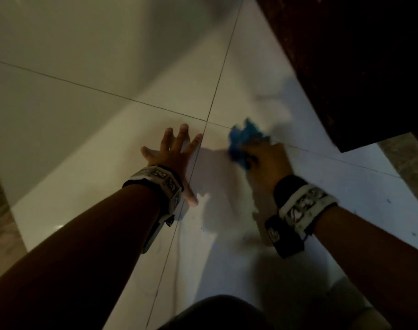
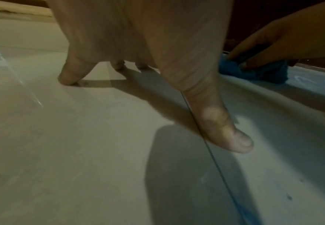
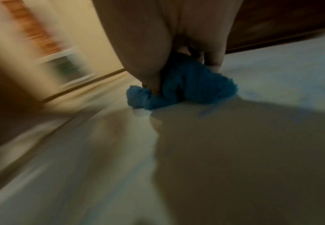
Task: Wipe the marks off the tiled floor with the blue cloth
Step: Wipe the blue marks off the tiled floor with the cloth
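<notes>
Bunched in the closed grip of the right hand (image 1: 267, 160), the blue cloth (image 1: 244, 141) is pressed on the tiled floor (image 1: 107, 91) beside the flat, open left hand (image 1: 172, 158), so blue specks (image 1: 389, 201) nearer the body could be missed.

Head view looks steeply down on the tiled floor (image 1: 84, 96); both wrist views skim it close, sharing the blue cloth (image 2: 254, 73).

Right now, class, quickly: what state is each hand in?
Left hand: open, fingers spread, pressed on the tiled floor.
Right hand: closed, gripping the blue cloth against the floor.
</notes>
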Demonstrator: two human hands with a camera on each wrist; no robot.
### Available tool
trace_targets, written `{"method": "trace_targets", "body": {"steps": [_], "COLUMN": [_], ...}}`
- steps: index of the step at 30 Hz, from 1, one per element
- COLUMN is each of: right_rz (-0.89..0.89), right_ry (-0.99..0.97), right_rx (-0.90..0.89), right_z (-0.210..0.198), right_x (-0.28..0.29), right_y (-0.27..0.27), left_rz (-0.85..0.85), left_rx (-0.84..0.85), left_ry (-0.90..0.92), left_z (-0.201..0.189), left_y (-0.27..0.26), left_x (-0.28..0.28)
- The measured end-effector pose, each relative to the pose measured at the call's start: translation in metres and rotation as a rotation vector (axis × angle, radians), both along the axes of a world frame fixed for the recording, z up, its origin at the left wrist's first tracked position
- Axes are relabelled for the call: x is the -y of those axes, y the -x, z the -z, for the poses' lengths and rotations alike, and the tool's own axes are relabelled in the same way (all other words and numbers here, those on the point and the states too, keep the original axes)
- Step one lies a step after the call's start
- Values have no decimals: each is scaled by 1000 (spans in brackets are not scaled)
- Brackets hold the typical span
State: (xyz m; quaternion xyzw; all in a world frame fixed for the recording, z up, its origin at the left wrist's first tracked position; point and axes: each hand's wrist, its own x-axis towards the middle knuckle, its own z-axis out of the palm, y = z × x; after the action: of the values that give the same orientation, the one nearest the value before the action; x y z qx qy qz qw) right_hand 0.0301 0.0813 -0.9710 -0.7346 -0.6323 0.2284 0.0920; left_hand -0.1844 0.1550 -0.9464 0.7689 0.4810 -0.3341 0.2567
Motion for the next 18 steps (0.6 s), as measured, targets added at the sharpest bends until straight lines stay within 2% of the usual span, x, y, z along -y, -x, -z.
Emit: {"method": "trace_targets", "body": {"steps": [2,3,5,7,9,11,12,14,15,16,18], "right_rz": [-175,-195,-114,57,60,-13,20,-105,-68,-56,28], "right_ry": [18,19,0,-32,-74,-56,-24,65,134,181,84], "right_rx": [-32,-23,31,103,145,87,-4,-76,-153,-155,-215], "right_z": [-4,-4,-4,-3,0,6,8,16,11,3,-8], "right_x": [9,3,-17,-34,-37,-23,-13,1,3,0,-13], "right_y": [13,7,-14,-27,-9,19,31,35,35,33,15], "left_rz": [-4,-4,-7,-7,0,1,-2,-7,-7,-4,6], "left_rx": [5,11,32,44,30,19,19,18,16,17,28], "left_ry": [4,4,-2,-8,-12,-16,-15,-13,-13,-18,-38], "left_z": [0,1,2,4,5,4,3,0,-1,-1,0], "left_y": [0,1,2,2,2,2,1,0,0,1,3], "left_x": [0,0,0,0,-1,-1,-1,-1,0,0,0]}}
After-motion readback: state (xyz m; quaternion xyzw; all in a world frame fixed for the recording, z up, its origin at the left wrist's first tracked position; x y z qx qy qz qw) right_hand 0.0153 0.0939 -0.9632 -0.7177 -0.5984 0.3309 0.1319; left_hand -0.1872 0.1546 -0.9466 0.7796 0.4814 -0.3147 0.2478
